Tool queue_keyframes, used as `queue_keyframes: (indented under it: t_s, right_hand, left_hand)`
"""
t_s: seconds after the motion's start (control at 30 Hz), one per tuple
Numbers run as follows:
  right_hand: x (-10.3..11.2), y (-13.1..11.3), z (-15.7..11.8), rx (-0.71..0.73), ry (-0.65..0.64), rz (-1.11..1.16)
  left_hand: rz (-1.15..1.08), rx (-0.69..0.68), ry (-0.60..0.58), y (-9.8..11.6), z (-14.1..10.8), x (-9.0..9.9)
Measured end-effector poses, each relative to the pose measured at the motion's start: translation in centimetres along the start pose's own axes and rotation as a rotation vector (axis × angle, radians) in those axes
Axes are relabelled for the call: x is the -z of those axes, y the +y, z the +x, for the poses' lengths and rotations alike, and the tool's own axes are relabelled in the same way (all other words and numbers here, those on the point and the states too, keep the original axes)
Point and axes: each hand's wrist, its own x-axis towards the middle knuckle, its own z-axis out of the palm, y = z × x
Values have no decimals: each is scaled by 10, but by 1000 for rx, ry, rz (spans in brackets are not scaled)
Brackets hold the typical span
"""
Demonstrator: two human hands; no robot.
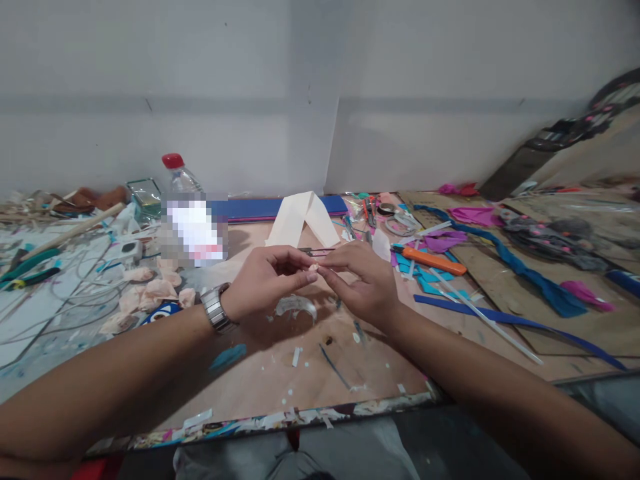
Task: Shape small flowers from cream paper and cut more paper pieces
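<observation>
Above the middle of the worktable, my left hand (270, 279) and my right hand (367, 283) meet at the fingertips. Both pinch a small peach-coloured piece (314, 267), crumpled like thin paper; the fingers hide most of it. A watch is on my left wrist. Just behind the fingertips lies a thin dark metal tool (323, 252), partly covered by my hands. A folded cream paper strip (295, 217) stands bent behind them. Crumpled peach pieces (157, 293) lie in a loose pile left of my left hand.
Right of my hands lie an orange utility knife (434, 261), blue strips (500, 317) and purple scraps. A red-capped bottle (173, 161) stands at the back left near a blurred bright patch. Green-handled pliers (30, 267) lie far left. The table's front edge (300, 417) is scrap-covered.
</observation>
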Motion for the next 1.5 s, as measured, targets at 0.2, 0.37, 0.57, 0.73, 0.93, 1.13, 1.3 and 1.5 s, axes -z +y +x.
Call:
queue_keyframes:
  t_s: [0.2, 0.37, 0.57, 0.73, 0.93, 1.13, 1.3, 1.5]
  right_hand:
    - [-1, -1, 0, 0, -3, 5]
    - [0, -1, -1, -32, -23, 16]
    - [0, -2, 0, -60, -31, 46]
    - [-1, -3, 0, -95, -31, 63]
    - [-2, -3, -1, -105, -55, 81]
    - [-1, -5, -1, -107, -81, 90]
    - [-1, -6, -2, -115, -132, 98]
    - [-1, -6, -2, -91, -146, 114]
  left_hand:
    - [134, -70, 45, 2, -2, 0]
    - [133, -120, 81, 3, -3, -1]
    - [145, -119, 68, 2, -3, 0]
    - [94, -79, 34, 2, -3, -1]
    - [75, -88, 2, -1, -1, 0]
    - [14, -105, 0, -1, 0, -2]
    - [-38, -101, -12, 1, -1, -2]
    - [45, -142, 8, 0, -1, 0]
